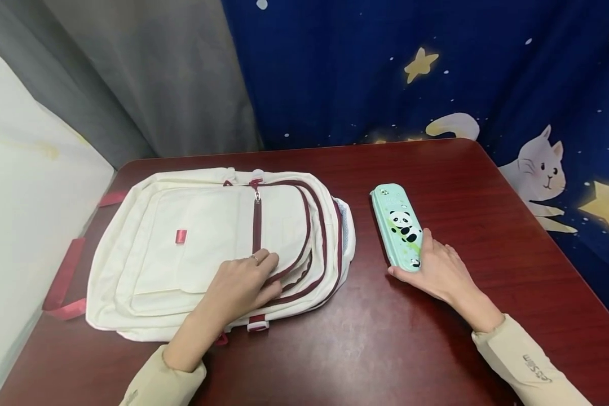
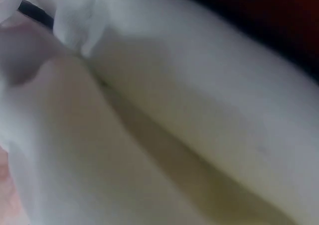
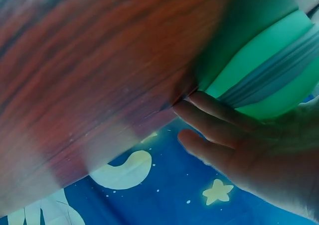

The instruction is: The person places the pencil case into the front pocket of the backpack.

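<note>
A white backpack [image 1: 198,225] with dark red zips lies on the table, its front pocket partly unzipped at the right end. My left hand [image 1: 243,279] holds the edge of that pocket, fingers curled at the opening; some fingertips are hidden. White cloth [image 2: 199,85] with a gap between its folds fills the blurred left wrist view. To the right lies a mint green pencil case [image 1: 398,228] with panda pictures. My right hand [image 1: 444,268] grips its near end, thumb and fingers on opposite sides. In the right wrist view, fingers [image 3: 214,120] touch the case's side [image 3: 269,60].
Everything stands on a dark red wooden table [image 1: 345,338]. Red straps [image 1: 63,282] trail from the backpack's left end. Behind the table hang a grey curtain [image 1: 182,73] and a blue curtain [image 1: 335,73] with stars and a cat. A white surface [image 1: 20,169] borders the left.
</note>
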`<state>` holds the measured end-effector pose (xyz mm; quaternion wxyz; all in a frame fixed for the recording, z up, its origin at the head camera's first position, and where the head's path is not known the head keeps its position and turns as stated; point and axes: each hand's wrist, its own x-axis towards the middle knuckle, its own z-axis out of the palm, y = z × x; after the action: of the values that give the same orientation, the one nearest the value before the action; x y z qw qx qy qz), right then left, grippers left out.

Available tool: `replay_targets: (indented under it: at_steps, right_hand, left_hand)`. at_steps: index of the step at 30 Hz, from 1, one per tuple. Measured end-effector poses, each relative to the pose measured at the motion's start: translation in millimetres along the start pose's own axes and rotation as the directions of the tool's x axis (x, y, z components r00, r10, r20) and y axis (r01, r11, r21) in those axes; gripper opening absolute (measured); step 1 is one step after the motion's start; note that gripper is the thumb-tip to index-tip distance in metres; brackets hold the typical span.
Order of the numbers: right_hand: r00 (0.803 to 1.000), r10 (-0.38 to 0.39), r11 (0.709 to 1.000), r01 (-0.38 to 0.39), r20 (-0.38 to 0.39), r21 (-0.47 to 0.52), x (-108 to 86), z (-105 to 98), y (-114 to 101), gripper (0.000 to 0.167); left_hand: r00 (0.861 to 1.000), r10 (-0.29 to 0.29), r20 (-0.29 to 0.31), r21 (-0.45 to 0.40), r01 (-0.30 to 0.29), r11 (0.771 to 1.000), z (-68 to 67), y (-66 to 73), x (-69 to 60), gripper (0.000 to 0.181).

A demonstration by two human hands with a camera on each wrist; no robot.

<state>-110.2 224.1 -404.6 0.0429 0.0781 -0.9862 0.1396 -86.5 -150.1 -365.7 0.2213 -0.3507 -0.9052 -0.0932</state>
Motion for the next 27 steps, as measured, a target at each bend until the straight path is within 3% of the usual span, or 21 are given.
replay_targets:
  at_steps: [6, 11, 15, 22, 27]
  right_hand:
    - [1.000, 0.012, 1.000, -0.012, 0.009, 0.000, 1.8, -3.1, -2.9, 0.108]
    - [0.998, 0.045, 0.999, -0.044, 0.036, -0.019, 0.1, -3.7, -4.0, 0.118]
    - [0.997, 0.067, 0.997, -0.066, 0.040, -0.034, -2.2, -2.7, -4.7, 0.125]
    - [0.998, 0.046, 0.998, -0.045, -0.049, 0.035, -1.4, -2.0, -5.3, 0.104]
    - [0.997, 0.057, 0.991, -0.051, -0.044, 0.120, -0.1, -4.0, -4.7, 0.098]
  left_hand:
    - [0.998, -0.045, -0.045, 0.034, 0.046, 0.998, -2.0, 1.9, 4.9, 0.014]
    - [0.992, -0.083, -0.091, 0.025, 0.085, 0.996, -0.4, 3.8, 3.0, 0.015]
    - [0.992, -0.084, -0.093, 0.056, 0.089, 0.994, 1.9, 7.5, 4.7, 0.019]
    - [0.996, -0.036, -0.077, 0.150, 0.047, 0.988, 1.3, 11.1, 6.0, 0.028]
    - [0.995, -0.039, -0.087, 0.140, 0.051, 0.989, -3.5, 10.8, 4.3, 0.024]
